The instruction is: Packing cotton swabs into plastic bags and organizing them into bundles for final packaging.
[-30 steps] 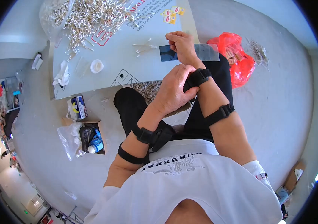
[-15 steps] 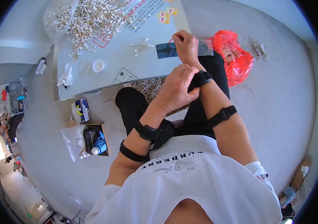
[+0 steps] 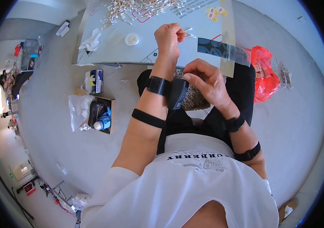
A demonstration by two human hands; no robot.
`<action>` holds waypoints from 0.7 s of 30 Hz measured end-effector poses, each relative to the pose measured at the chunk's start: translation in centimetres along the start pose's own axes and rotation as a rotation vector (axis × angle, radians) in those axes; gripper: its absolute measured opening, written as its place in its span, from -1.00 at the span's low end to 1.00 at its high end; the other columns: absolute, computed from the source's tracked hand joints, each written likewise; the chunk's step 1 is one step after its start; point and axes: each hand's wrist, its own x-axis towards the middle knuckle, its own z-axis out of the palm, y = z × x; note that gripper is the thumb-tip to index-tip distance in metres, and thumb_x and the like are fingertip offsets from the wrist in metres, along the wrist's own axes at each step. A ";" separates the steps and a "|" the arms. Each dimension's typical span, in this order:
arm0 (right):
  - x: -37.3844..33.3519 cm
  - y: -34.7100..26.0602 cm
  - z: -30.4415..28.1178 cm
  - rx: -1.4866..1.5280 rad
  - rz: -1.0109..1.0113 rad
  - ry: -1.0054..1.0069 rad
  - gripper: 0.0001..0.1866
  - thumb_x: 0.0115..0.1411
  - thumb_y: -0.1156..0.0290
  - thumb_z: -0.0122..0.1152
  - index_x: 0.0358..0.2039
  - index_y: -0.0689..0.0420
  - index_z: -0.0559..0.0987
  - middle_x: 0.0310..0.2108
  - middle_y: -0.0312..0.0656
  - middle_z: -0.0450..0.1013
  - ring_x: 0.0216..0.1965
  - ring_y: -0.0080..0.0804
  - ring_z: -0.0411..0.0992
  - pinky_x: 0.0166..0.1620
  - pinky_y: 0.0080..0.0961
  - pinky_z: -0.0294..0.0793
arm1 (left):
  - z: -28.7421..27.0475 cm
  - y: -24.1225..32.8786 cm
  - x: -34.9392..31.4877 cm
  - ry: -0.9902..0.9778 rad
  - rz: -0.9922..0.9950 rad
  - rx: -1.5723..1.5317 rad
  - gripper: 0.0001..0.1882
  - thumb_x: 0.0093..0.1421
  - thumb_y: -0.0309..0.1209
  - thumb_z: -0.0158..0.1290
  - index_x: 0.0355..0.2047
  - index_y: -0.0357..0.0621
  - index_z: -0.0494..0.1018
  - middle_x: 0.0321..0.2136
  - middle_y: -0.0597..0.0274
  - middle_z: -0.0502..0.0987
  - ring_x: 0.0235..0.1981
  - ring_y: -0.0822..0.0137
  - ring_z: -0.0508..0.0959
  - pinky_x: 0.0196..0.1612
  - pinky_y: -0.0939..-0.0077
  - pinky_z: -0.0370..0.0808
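Black wrist unit: boxy, strapped by a black wristband to the left wrist, on the side facing the right hand; it stands out over the lap, tilted, below the front edge of the desk.

Left grip: raised over the desk, fingers curled inward into a loose fist; no object visible inside. A few loose cotton swabs show just beside the fingers.

Right grip: thumb and forefinger bent together at the upper end of the unit, thumb tip at its edge. Cannot tell whether the unit is pinched or only touched. Black bands also circle the right wrist and both forearms.

Desk, left to right: crumpled white tissue; round white container; heap of cotton swabs at the far side; small yellow packets; dark translucent strip, its clear end reaching past the desk's right edge.

Between the knees, partly hidden by the unit and right hand: a box of swabs. On the floor, right: red plastic bag. On the floor, left: blue-and-white carton, and below it an open cardboard box containing a blue bottle with a white cap.
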 end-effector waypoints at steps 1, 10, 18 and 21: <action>0.0 -0.5 0.6 -0.013 -0.036 0.032 -0.74 0.02 0.33 0.33 -0.37 0.24 0.53 -0.50 -0.27 0.40 -0.43 -0.52 0.33 -0.32 -0.58 0.33 | 0.2 -0.3 0.1 0.034 -0.012 -0.047 -0.90 0.11 -0.47 0.09 -0.42 -0.25 0.44 -0.59 0.17 0.49 -0.58 0.35 0.51 -0.49 0.53 0.45; 1.2 -2.6 2.5 -0.730 -0.290 -0.181 -0.61 -0.22 0.33 0.42 -0.40 0.16 0.45 -0.44 -0.17 0.44 -0.34 -0.18 0.38 -0.23 -0.35 0.32 | -2.2 -5.8 3.8 0.139 0.491 0.643 -0.89 0.02 -0.55 0.03 -0.58 -0.37 0.45 -0.74 0.24 0.45 -0.72 0.48 0.42 -0.65 0.62 0.32; 1.1 -0.3 2.6 -0.608 -0.321 -0.174 -0.64 -0.25 0.40 0.39 -0.43 0.16 0.43 -0.50 -0.18 0.40 -0.38 -0.21 0.36 -0.25 -0.36 0.30 | -2.2 -5.5 1.5 0.184 0.523 1.019 -0.90 -0.03 -0.46 0.06 -0.51 -0.23 0.46 -0.52 0.04 0.54 -0.46 0.03 0.55 -0.36 0.19 0.46; 1.0 0.6 2.3 -0.543 -0.311 -0.133 -0.65 -0.27 0.42 0.36 -0.45 0.18 0.42 -0.51 -0.18 0.37 -0.40 -0.20 0.35 -0.25 -0.36 0.30 | -1.5 -4.7 0.4 0.081 0.707 1.478 -0.91 -0.01 -0.48 0.05 -0.47 -0.20 0.42 -0.48 0.06 0.52 -0.42 0.02 0.55 -0.37 0.17 0.45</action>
